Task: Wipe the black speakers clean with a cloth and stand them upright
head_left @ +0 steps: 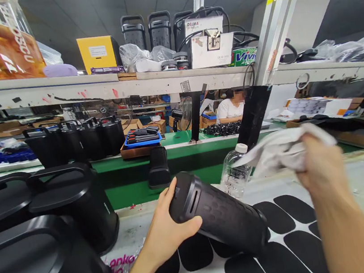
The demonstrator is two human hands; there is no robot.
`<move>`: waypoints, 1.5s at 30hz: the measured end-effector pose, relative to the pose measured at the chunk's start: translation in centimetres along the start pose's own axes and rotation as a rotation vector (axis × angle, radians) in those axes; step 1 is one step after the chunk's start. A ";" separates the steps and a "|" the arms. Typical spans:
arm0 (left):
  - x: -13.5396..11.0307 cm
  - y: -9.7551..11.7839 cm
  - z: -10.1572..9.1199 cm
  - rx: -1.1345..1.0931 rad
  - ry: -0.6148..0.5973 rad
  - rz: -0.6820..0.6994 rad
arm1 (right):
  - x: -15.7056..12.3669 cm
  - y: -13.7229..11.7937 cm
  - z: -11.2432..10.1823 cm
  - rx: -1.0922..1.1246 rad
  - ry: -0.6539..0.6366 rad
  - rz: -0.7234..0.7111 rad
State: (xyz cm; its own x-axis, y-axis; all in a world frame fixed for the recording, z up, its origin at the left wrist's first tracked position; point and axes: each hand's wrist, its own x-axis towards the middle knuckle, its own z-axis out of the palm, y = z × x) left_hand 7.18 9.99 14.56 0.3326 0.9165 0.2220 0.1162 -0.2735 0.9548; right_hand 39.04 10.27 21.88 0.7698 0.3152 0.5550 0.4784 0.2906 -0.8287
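My left hand (170,224) grips one end of a black speaker housing (225,216), thumb on the near side and fingers over the top. The housing lies tilted, its far end down to the right over a white sheet with black rounded pads (246,272). Up to the right, my right hand (321,160) is closed on a white cloth (282,149), which is blurred by motion and apart from the housing. A clear plastic bottle (236,172) with a white cap stands just behind the housing.
Large black speakers with handles (69,202) crowd the left side. Behind runs a green conveyor (123,176) bearing another black housing (158,167). A shelf (160,80) with boxes crosses above, and a metal post (270,38) rises at right. A person (230,109) sits beyond.
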 end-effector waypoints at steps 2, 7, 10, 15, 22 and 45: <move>0.3 -0.4 0.0 -0.026 -0.012 -0.033 | 1.8 -0.2 -0.4 -0.115 0.207 -0.163; 0.6 -1.3 0.2 -0.098 -0.020 -0.040 | 0.2 1.3 3.1 -0.778 -0.491 -0.599; 0.7 -1.5 0.2 -0.140 -0.038 -0.039 | -0.8 3.0 5.0 -0.911 -0.623 -0.601; 1.0 -1.5 -0.1 -0.149 -0.027 -0.085 | 1.4 4.0 3.0 -1.071 -0.570 -0.505; 1.0 -1.3 0.0 -0.209 0.012 -0.143 | 2.3 4.8 0.1 -1.121 -0.492 -0.521; 0.0 -1.9 -1.7 0.232 -0.305 0.365 | -13.7 11.1 -7.5 0.077 -0.275 0.528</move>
State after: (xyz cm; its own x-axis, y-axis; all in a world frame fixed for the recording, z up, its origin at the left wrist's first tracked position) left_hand 5.36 11.02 13.08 0.6431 0.6325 0.4317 0.1345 -0.6482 0.7495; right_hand 36.98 2.37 4.51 0.7527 0.6538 0.0769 0.0210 0.0929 -0.9955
